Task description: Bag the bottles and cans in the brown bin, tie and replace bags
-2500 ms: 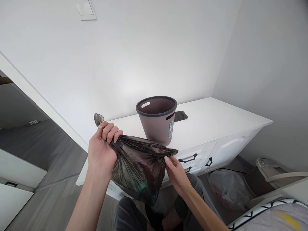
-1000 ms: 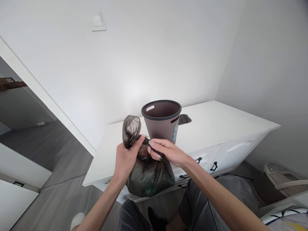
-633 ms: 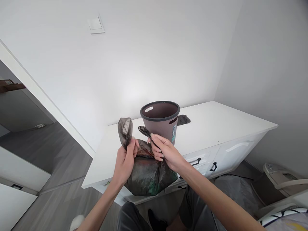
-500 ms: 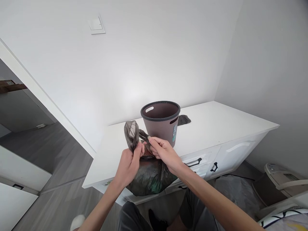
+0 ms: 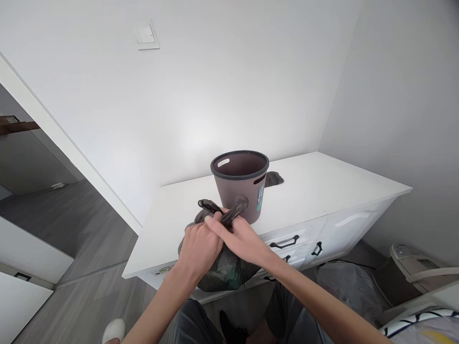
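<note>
A full black garbage bag point(image 5: 224, 272) hangs at the front edge of the white cabinet top, in front of a brown trash can point(image 5: 234, 191). My left hand point(image 5: 201, 243) is closed on the twisted neck of the bag. Crossing over it, my right hand point(image 5: 244, 239) also grips the bag's gathered top, its thumb lying across the left fingers. Two loops of thin plastic stick up from between the hands, one to the left and one in front of the can. The fingertips are partly hidden behind the hands and plastic.
A folded dark plastic bag point(image 5: 274, 178) lies behind the can on the cabinet top point(image 5: 340, 186). Black handles point(image 5: 285, 242) mark the drawers below. At the lower right stand a beige appliance point(image 5: 416, 267) and a clear plastic bag point(image 5: 347, 286). A doorway opens at the left.
My hands have come together and crossed, the left turning over inward. The upright plastic loop at the left has dropped, and a loop now points to the right before the can.
</note>
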`<state>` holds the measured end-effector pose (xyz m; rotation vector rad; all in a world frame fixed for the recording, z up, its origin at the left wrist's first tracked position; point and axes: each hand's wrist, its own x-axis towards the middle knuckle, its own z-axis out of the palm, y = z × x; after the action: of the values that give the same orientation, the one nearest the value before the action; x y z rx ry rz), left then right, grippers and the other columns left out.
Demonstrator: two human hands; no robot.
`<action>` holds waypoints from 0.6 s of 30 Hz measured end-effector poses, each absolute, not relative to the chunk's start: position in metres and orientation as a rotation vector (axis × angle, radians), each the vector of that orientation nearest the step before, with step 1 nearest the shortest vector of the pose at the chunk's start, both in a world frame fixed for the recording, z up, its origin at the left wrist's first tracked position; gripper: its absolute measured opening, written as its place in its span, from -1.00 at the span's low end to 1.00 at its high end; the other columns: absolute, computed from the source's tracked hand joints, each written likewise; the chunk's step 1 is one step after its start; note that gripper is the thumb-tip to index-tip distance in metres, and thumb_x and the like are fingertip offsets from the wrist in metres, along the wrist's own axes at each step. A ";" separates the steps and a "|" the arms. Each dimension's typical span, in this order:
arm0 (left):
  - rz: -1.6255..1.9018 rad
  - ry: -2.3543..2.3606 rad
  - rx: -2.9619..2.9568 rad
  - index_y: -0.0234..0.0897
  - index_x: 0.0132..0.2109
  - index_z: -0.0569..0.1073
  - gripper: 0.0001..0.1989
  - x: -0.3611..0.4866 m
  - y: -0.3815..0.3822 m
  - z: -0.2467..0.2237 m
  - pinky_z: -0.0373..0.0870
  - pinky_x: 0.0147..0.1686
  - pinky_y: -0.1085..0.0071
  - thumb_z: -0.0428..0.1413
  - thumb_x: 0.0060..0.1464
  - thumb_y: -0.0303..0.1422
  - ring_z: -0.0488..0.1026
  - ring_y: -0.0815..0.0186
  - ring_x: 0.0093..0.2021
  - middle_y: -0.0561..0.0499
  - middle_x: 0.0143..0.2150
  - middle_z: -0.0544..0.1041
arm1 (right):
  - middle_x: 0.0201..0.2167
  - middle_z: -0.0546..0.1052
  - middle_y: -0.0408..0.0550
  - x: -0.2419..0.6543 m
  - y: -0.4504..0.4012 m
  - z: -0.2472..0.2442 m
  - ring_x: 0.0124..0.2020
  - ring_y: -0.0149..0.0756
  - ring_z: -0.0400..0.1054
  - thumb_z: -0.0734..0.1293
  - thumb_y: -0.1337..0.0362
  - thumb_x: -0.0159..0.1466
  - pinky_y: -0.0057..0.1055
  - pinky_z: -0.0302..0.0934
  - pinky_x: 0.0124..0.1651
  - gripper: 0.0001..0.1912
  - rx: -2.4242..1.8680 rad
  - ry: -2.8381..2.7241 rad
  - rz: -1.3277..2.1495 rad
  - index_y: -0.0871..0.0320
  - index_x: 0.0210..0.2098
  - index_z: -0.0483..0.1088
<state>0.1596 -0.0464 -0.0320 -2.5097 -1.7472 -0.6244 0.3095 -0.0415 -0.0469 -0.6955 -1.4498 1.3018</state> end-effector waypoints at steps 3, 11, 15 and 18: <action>-0.620 -1.671 -2.548 -0.18 -0.19 0.40 -0.87 0.156 -0.048 -0.034 -0.03 -0.44 0.34 -0.04 0.32 -0.36 0.37 0.20 -0.49 -0.04 -0.39 0.50 | -0.39 0.51 -0.09 0.306 -0.035 -0.054 -0.21 -0.16 0.41 0.24 -0.17 0.41 -0.28 0.28 -0.06 -0.51 -0.845 -1.444 1.186 0.10 -0.35 0.43; -1.012 -1.878 -2.996 -0.15 -0.17 0.45 -0.72 0.140 -0.055 -0.018 0.24 -0.29 0.34 -0.03 0.39 -0.12 0.41 0.23 -0.33 0.03 -0.30 0.51 | -0.56 0.21 -0.25 0.310 -0.031 -0.058 -0.50 -0.40 0.10 0.33 -0.30 0.29 -0.43 0.06 -0.44 -0.44 -0.714 -1.125 1.439 0.11 -0.34 0.34; -1.363 -2.084 -3.125 -0.19 -0.13 0.47 -0.71 0.132 -0.052 -0.009 0.35 -0.16 0.34 0.04 0.34 -0.07 0.45 0.21 -0.16 -0.03 -0.17 0.53 | -0.55 0.31 -0.20 0.327 -0.033 -0.048 -0.50 -0.40 0.12 0.30 -0.17 0.38 -0.41 0.09 -0.39 -0.49 -0.662 -1.434 1.323 0.12 -0.45 0.40; -1.634 -2.295 -3.030 -0.21 -0.09 0.45 -0.66 0.131 -0.049 -0.008 0.37 -0.18 0.34 0.08 0.30 -0.02 0.44 0.22 -0.18 -0.03 -0.20 0.50 | -0.30 0.60 -0.08 0.336 -0.031 -0.049 -0.27 -0.25 0.44 0.34 -0.01 0.41 -0.33 0.29 -0.15 -0.66 -0.658 -1.669 1.084 0.08 -0.30 0.58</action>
<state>0.1310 -0.0490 -0.0078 -3.0301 -2.2954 -1.6341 0.3357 -0.0306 -0.0490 -0.6576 -1.6686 1.0842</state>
